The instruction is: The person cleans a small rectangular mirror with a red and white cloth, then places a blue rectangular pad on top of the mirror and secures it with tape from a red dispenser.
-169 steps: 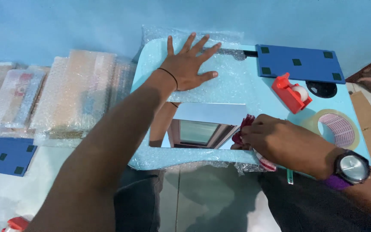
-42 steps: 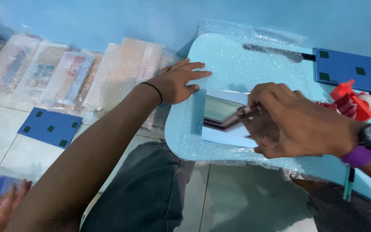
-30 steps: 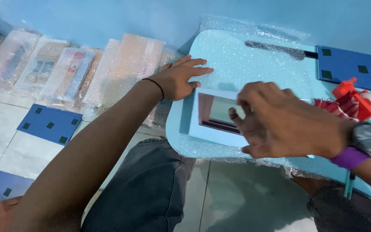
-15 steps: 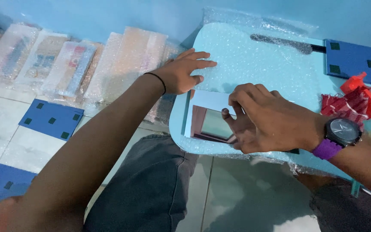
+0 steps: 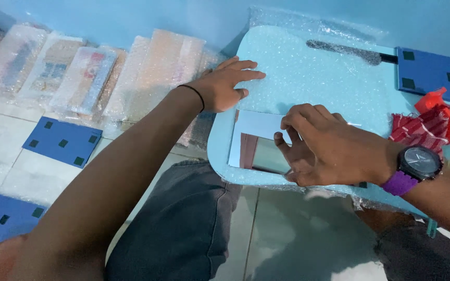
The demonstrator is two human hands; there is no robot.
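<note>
So the mirror (image 5: 253,143) is lying flat on the bubble wrap (image 5: 313,78) that covers a small light-blue table (image 5: 215,151), down near the table's 7 o'clock edge, right over the person's lap. It's a plain rectangular pane, and it reflects a bit of brownish frame and pale wall.

The right hand (image 5: 329,151) is on top of the mirror's right half, fingers spread and curled a little, fingertips pressing the glass. Not wrapped around anything, more like pinning or sliding it. The thumb is tucked under toward 6 o'clock, so I can't tell whether it hooks the edge. There's a dark watch (image 5: 419,162) with a purple strap on that wrist.

The left hand (image 5: 225,86) is at 10 o'clock from the mirror, palm down and open, fingers stretched flat on the wrap right at the table's left edge, just above the mirror's top corner. It's holding nothing, just pressing down. There's a thin black band (image 5: 194,96) on that wrist.

Other stuff around:
- a red-and-white striped cloth (image 5: 423,127) at 3 o'clock of the right hand, next to a red tape dispenser (image 5: 441,106)
- a blue board (image 5: 436,73) with dark squares at 1 o'clock, with a dark strip (image 5: 345,50) under the wrap beside it
- a row of bubble-wrapped packs (image 5: 84,78) leaning against the wall at 10 o'clock
- two more blue boards (image 5: 61,140) on the tile floor at 8 o'clock
</note>
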